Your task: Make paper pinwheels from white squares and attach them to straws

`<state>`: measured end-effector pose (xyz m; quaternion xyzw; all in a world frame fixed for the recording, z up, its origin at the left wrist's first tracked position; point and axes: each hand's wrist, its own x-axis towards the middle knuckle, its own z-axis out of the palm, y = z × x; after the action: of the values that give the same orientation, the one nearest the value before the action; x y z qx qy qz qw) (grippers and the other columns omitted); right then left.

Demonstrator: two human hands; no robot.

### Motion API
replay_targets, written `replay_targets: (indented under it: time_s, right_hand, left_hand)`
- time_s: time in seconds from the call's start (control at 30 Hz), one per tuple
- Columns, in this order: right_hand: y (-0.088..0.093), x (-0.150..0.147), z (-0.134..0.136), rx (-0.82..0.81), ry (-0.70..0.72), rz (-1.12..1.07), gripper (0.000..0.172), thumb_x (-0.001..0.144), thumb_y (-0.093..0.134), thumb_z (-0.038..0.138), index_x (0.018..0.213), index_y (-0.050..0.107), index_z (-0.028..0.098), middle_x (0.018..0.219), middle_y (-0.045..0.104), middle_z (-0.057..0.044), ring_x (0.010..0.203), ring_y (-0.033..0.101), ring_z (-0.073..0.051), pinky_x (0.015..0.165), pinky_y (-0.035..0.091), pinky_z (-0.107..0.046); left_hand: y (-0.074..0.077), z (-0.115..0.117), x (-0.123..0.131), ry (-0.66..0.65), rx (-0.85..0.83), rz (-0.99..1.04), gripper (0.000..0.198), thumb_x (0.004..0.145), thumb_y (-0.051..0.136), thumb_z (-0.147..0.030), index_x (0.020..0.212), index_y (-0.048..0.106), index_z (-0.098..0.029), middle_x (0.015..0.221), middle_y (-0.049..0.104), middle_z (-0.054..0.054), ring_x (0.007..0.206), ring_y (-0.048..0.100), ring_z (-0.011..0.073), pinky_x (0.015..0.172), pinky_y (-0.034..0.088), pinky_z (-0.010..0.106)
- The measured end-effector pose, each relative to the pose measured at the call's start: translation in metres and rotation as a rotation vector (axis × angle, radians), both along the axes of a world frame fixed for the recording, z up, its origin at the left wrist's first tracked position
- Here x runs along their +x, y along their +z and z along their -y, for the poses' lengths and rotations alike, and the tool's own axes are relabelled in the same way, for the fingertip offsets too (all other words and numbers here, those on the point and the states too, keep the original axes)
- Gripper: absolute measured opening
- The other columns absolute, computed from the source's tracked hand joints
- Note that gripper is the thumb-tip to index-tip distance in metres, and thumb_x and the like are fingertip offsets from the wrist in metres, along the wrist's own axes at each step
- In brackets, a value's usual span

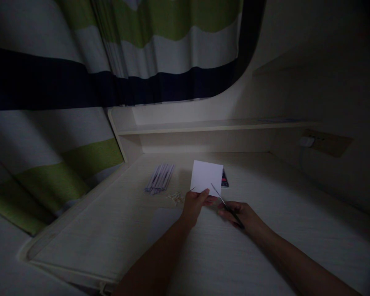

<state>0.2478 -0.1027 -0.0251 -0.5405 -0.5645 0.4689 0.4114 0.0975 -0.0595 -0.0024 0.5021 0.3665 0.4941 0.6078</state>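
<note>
My left hand (195,203) pinches the lower edge of a white sheet of paper (205,174), thumb on top and fingers beneath. A pair of scissors (224,202) with dark handles is in my right hand (239,213), its fingers wrapped round them. One slim blade reaches up and left over the paper's lower right part. Whether the blades are on the paper's edge or only above it, I cannot tell. Behind the sheet's right side, a dark, spiral-edged notebook-like item (225,179) partly shows.
Left of the paper lies a bundle of pale strips (159,179). Small whitish pieces (175,198) are scattered near my left hand, and another pale sheet (165,222) lies by my left forearm. A shelf (197,126) runs along the back of the desk (280,230); a striped curtain (172,49) hangs above.
</note>
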Motion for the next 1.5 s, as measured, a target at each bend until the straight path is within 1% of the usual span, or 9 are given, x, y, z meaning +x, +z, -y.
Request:
replay_targets:
  time_s: [0.2,0.4,0.53,0.67,0.83,1.1,1.2,1.37,1.5]
  right_hand:
    - [0.0019,-0.0011,0.0009,-0.008,-0.028,-0.029,0.038,0.056,0.065,0.048,0.074,0.058,0.015,0.038,0.038,0.008,0.033,0.03,-0.005,0.034,0.022,-0.02]
    - [0.0018,-0.0014,0.0006,-0.006,-0.018,-0.037,0.037,0.058,0.065,0.045,0.078,0.058,0.015,0.042,0.041,0.008,0.034,0.032,-0.005,0.034,0.023,-0.019]
    - [0.0051,-0.0026,0.0021,0.01,-0.002,-0.025,0.035,0.06,0.063,0.046,0.076,0.058,0.015,0.042,0.039,0.008,0.034,0.031,-0.005,0.034,0.023,-0.02]
    - [0.0074,-0.0029,0.0032,0.0,-0.007,-0.006,0.036,0.059,0.063,0.047,0.075,0.058,0.016,0.043,0.04,0.007,0.034,0.032,-0.005,0.034,0.023,-0.02]
    - [0.0035,-0.0017,0.002,0.017,0.003,-0.02,0.037,0.06,0.063,0.048,0.077,0.059,0.016,0.042,0.041,0.007,0.033,0.033,-0.005,0.033,0.024,-0.02]
    - [0.0043,-0.0012,0.0031,0.019,0.007,-0.038,0.029,0.061,0.063,0.043,0.067,0.055,0.016,0.039,0.038,0.008,0.031,0.029,-0.004,0.032,0.021,-0.018]
    - [0.0042,-0.0009,0.003,0.013,0.012,-0.041,0.027,0.062,0.063,0.041,0.065,0.054,0.017,0.037,0.036,0.009,0.031,0.028,-0.004,0.032,0.019,-0.018]
    - [0.0012,0.0002,0.0019,-0.019,0.022,-0.002,0.028,0.061,0.062,0.043,0.065,0.053,0.017,0.036,0.036,0.009,0.03,0.027,-0.003,0.032,0.019,-0.018]
    - [0.0009,-0.001,0.0024,-0.025,0.011,0.029,0.03,0.059,0.064,0.044,0.064,0.053,0.017,0.038,0.038,0.009,0.03,0.028,-0.003,0.032,0.022,-0.019]
  left_hand:
    - [-0.0006,-0.0004,0.0,-0.002,-0.002,0.005,0.033,0.064,0.061,-0.04,0.069,0.065,-0.007,0.069,0.067,0.012,0.066,0.064,0.0203,0.062,0.05,0.028]
    - [-0.0035,-0.0018,-0.0003,-0.029,0.018,0.022,0.034,0.066,0.06,-0.04,0.072,0.065,-0.007,0.068,0.067,0.011,0.065,0.064,0.0193,0.061,0.05,0.027]
    - [-0.0041,-0.0019,-0.0004,-0.04,0.006,0.012,0.037,0.065,0.061,-0.041,0.077,0.065,-0.007,0.07,0.067,0.011,0.065,0.064,0.0194,0.061,0.05,0.027]
    - [-0.0029,-0.0013,0.0,-0.037,0.003,0.006,0.037,0.065,0.061,-0.042,0.077,0.065,-0.007,0.07,0.068,0.011,0.066,0.064,0.0197,0.062,0.05,0.027]
    - [-0.0028,-0.0012,-0.0006,-0.054,0.006,-0.005,0.037,0.065,0.06,-0.042,0.079,0.065,-0.008,0.069,0.068,0.01,0.067,0.064,0.0201,0.062,0.05,0.028]
    - [-0.0022,-0.0004,-0.0004,-0.063,0.015,0.003,0.035,0.065,0.06,-0.04,0.075,0.065,-0.007,0.069,0.067,0.011,0.066,0.063,0.0197,0.062,0.05,0.028]
    - [-0.0003,-0.0004,-0.001,-0.029,0.016,0.015,0.036,0.063,0.062,-0.039,0.081,0.065,-0.007,0.074,0.067,0.011,0.066,0.063,0.0188,0.061,0.05,0.027]
    - [-0.0002,-0.0028,-0.0043,0.132,0.049,0.107,0.042,0.059,0.066,-0.038,0.091,0.061,-0.011,0.091,0.064,0.01,0.076,0.061,0.02,0.059,0.05,0.026]
    - [-0.0046,-0.0057,-0.0053,0.117,0.012,0.21,0.04,0.061,0.066,-0.036,0.091,0.06,-0.01,0.09,0.063,0.012,0.076,0.06,0.0197,0.057,0.049,0.026]
